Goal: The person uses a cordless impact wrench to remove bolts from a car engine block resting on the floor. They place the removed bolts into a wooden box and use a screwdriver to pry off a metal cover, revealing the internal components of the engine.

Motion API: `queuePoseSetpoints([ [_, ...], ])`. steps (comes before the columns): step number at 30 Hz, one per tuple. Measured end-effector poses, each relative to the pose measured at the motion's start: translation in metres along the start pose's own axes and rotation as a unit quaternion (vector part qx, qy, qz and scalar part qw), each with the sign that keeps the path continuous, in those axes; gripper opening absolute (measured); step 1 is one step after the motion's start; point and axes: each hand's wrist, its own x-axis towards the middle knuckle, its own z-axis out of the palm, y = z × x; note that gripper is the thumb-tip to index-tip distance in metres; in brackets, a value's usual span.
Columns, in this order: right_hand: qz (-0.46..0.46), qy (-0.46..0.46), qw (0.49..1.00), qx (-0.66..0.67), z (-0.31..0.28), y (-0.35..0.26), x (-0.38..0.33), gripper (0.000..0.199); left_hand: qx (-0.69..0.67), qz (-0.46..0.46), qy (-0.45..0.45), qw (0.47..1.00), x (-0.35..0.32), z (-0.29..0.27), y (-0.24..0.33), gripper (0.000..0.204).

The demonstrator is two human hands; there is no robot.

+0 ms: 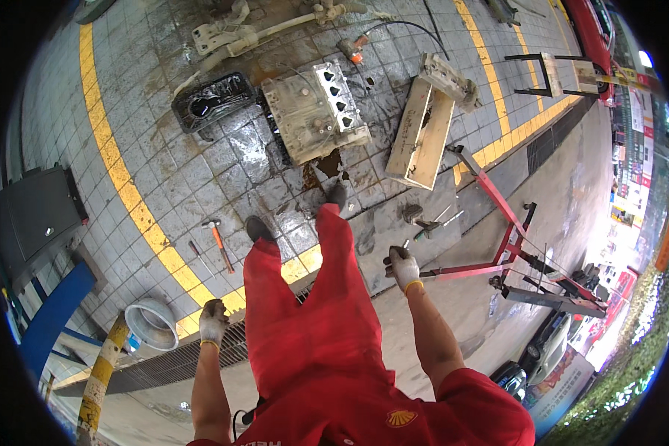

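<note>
Pause between steps, it seems: engine block point(299, 111) on far tiled floor point(149, 141), right of black pan point(223, 100), untouched. Left hand point(214, 321), right hand point(403, 267) curled; cannot tell if grasping. Next contact would call for bending.

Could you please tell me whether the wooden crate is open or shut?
The wooden crate is open: its interior shows between its walls.

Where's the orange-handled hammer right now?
In the head view, the hammer lies on the tiled floor, left of centre, between a screwdriver-like tool and the person's left shoe.
</note>
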Motion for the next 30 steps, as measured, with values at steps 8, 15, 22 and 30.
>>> queuePoseSetpoints([
  [8, -0.265, 0.119, 0.914, -0.284, 0.012, -0.106, 0.334, 0.047, -0.077, -0.01, -0.147, 0.986, 0.058, 0.24, 0.023, 0.026],
  [15, -0.31, 0.213, 0.864, -0.333, 0.012, -0.237, 0.629, 0.058, 0.095, 0.06, -0.202, 0.973, 0.148, 0.453, -0.001, 0.023],
  [22, -0.268, 0.315, 0.795, -0.443, 0.023, -0.32, 0.822, 0.079, 0.108, 0.057, -0.224, 0.967, 0.216, 0.539, 0.085, 0.024],
  [30, -0.324, 0.27, 0.756, -0.5, 0.009, -0.362, 0.923, 0.054, 0.199, 0.181, -0.258, 0.928, 0.303, 0.564, 0.092, 0.024],
])
